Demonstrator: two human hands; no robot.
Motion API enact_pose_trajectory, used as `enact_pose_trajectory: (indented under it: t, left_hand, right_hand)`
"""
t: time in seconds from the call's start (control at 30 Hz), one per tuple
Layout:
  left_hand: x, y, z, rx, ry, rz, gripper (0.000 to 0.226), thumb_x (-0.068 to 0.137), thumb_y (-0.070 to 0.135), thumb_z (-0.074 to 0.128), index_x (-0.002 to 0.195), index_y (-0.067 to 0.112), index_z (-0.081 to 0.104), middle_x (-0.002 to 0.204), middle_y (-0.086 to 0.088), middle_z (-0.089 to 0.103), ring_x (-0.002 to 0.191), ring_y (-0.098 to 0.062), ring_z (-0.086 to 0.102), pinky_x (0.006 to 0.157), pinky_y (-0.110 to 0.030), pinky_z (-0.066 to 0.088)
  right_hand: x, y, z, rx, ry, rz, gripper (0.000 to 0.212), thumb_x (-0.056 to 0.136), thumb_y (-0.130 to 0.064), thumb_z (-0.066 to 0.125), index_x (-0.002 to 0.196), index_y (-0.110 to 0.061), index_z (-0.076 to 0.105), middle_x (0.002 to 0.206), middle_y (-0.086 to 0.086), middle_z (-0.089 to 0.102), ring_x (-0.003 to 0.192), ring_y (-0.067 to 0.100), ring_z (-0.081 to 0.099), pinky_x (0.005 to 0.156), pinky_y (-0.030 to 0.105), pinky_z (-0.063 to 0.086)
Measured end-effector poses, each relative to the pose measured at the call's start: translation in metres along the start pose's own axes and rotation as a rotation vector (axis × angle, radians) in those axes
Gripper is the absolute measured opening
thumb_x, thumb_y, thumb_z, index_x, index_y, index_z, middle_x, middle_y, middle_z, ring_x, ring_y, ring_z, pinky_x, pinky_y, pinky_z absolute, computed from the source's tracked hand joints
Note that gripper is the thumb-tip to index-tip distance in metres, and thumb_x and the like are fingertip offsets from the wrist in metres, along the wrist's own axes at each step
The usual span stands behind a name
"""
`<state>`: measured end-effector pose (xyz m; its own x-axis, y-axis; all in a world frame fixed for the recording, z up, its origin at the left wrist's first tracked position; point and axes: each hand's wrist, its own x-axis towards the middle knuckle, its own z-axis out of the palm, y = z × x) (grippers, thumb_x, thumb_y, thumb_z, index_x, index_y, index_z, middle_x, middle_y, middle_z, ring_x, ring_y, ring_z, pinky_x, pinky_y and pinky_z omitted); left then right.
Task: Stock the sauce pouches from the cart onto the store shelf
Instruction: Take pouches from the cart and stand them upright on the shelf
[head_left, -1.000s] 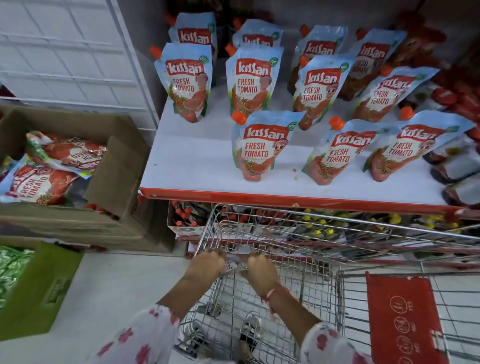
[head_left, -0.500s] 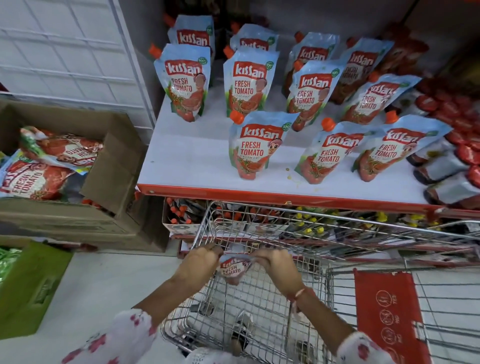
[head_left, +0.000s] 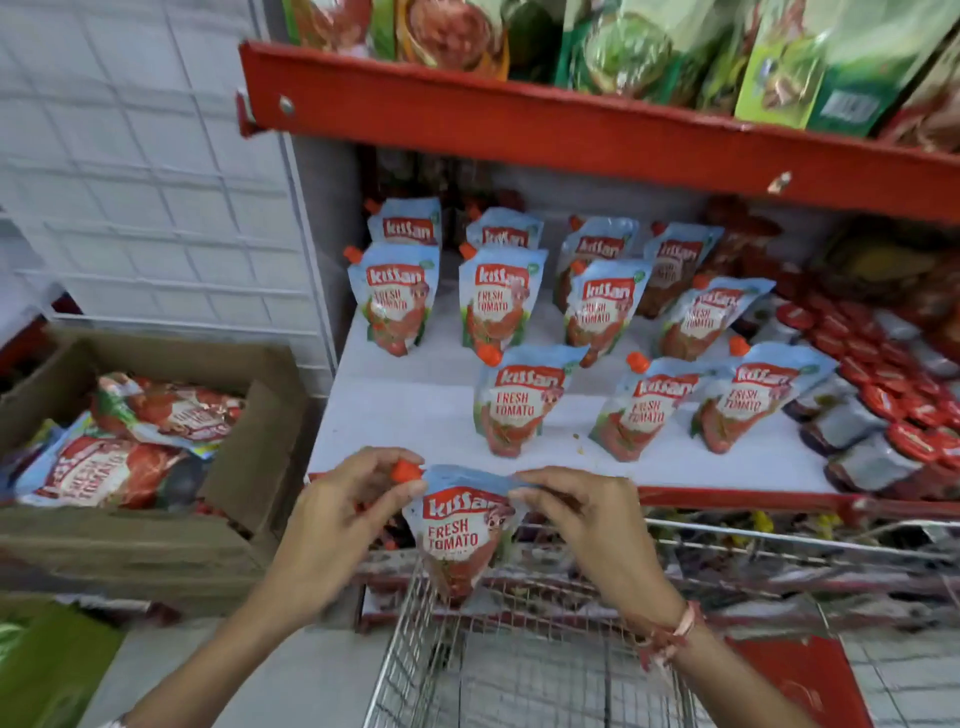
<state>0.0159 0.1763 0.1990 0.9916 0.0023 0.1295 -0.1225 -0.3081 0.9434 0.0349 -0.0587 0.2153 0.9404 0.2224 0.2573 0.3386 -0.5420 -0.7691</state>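
A blue and red tomato sauce pouch (head_left: 457, 540) with an orange cap hangs upright above the wire cart (head_left: 498, 660), just below the front edge of the white shelf (head_left: 410, 410). My left hand (head_left: 332, 525) pinches its top left corner by the cap. My right hand (head_left: 582, 525) pinches its top right corner. Several matching pouches (head_left: 511, 400) stand in rows on the shelf, leaving the front left part bare.
A cardboard box (head_left: 244, 462) with more pouches sits to the left of the shelf. Dark red-lidded packs (head_left: 883, 395) fill the shelf's right side. A red upper shelf (head_left: 571, 130) overhangs. A green box (head_left: 52, 670) stands at the lower left.
Both hands have risen out of the cart with the pouch, lifting it up to the level of the shelf's front edge. The view has tilted upward, showing the upper shelf.
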Motion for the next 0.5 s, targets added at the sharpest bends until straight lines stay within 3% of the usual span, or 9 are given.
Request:
enact_pose_trajectory:
  t: [0.13, 0.23, 0.3, 0.37, 0.43, 0.5]
  left_hand:
    - [0.030, 0.028, -0.031, -0.082, 0.102, 0.063, 0.016, 0.074, 0.030, 0.067, 0.090, 0.030, 0.066, 0.093, 0.002, 0.074, 0.090, -0.014, 0.070, 0.079, -0.032, 0.055]
    - [0.054, 0.036, -0.054, -0.086, 0.159, 0.109, 0.018, 0.075, 0.029, 0.066, 0.093, 0.027, 0.067, 0.092, 0.004, 0.074, 0.089, -0.010, 0.069, 0.078, -0.025, 0.057]
    - [0.073, 0.033, -0.066, -0.036, 0.180, 0.109, 0.017, 0.077, 0.027, 0.067, 0.094, 0.026, 0.066, 0.089, 0.008, 0.074, 0.088, -0.007, 0.069, 0.077, -0.021, 0.057]
    - [0.090, 0.023, -0.074, 0.036, 0.182, 0.085, 0.016, 0.080, 0.020, 0.068, 0.096, 0.021, 0.065, 0.087, 0.004, 0.074, 0.089, -0.011, 0.068, 0.078, -0.027, 0.057]
    - [0.105, 0.011, -0.078, 0.108, 0.182, 0.064, 0.014, 0.082, 0.014, 0.067, 0.095, 0.016, 0.065, 0.091, -0.005, 0.073, 0.089, -0.018, 0.068, 0.080, -0.033, 0.057]
    - [0.114, 0.001, -0.079, 0.173, 0.182, 0.058, 0.013, 0.082, 0.010, 0.067, 0.095, 0.010, 0.064, 0.090, -0.010, 0.072, 0.088, -0.020, 0.068, 0.074, -0.022, 0.057]
  right_hand:
    - [0.042, -0.038, 0.002, 0.027, 0.111, -0.082, 0.012, 0.080, -0.017, 0.071, 0.091, -0.018, 0.074, 0.082, -0.006, 0.075, 0.075, 0.004, 0.068, 0.063, 0.016, 0.053]
    - [0.073, -0.055, 0.012, -0.040, 0.190, -0.162, 0.010, 0.080, -0.018, 0.071, 0.089, -0.017, 0.075, 0.074, 0.004, 0.077, 0.062, 0.017, 0.068, 0.059, 0.034, 0.055]
    - [0.095, -0.058, 0.023, -0.110, 0.224, -0.180, 0.010, 0.080, -0.019, 0.072, 0.090, -0.016, 0.075, 0.070, 0.007, 0.076, 0.056, 0.018, 0.066, 0.056, 0.030, 0.055]
    - [0.114, -0.057, 0.036, -0.182, 0.230, -0.185, 0.011, 0.079, -0.017, 0.074, 0.089, -0.013, 0.075, 0.073, 0.008, 0.077, 0.059, 0.016, 0.067, 0.059, 0.015, 0.052]
    - [0.129, -0.053, 0.049, -0.232, 0.198, -0.184, 0.010, 0.078, -0.013, 0.074, 0.087, -0.010, 0.075, 0.077, 0.008, 0.077, 0.065, 0.018, 0.068, 0.066, 0.023, 0.055]
    - [0.138, -0.049, 0.060, -0.268, 0.158, -0.176, 0.008, 0.078, -0.011, 0.073, 0.085, -0.009, 0.075, 0.079, 0.010, 0.077, 0.067, 0.022, 0.068, 0.067, 0.032, 0.056]
